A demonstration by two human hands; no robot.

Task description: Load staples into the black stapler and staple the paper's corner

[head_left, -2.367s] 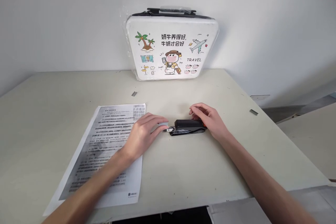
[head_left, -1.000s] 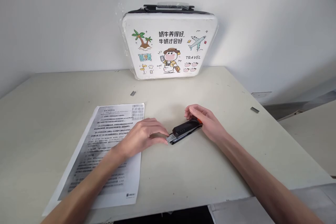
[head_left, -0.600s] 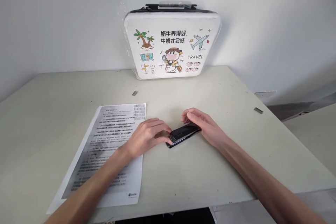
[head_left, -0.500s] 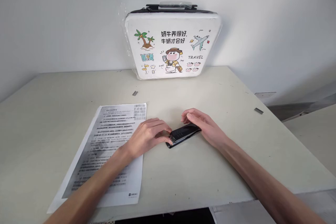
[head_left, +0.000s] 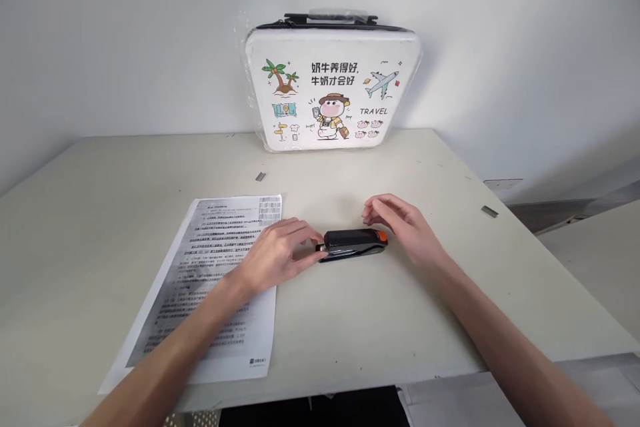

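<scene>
A black stapler (head_left: 353,245) with an orange end lies on the table in front of me. My left hand (head_left: 283,250) pinches its left end between thumb and fingers, the wrist passing over the printed paper (head_left: 200,320). Just beyond the orange end is my right hand (head_left: 400,223), loosely curved and holding nothing, with its fingers off the stapler. The fingertips of that hand point left, and part of them is hidden behind the thumb.
A white cartoon-printed case (head_left: 334,90) in clear plastic stands against the wall at the back. One small strip of staples (head_left: 261,177) lies behind the paper; another staple strip (head_left: 489,211) is near the table's right edge.
The stapler has turned to lie more level, and its orange end now shows. My right hand has come off it and shifted slightly right, while my left hand keeps its pinch.
</scene>
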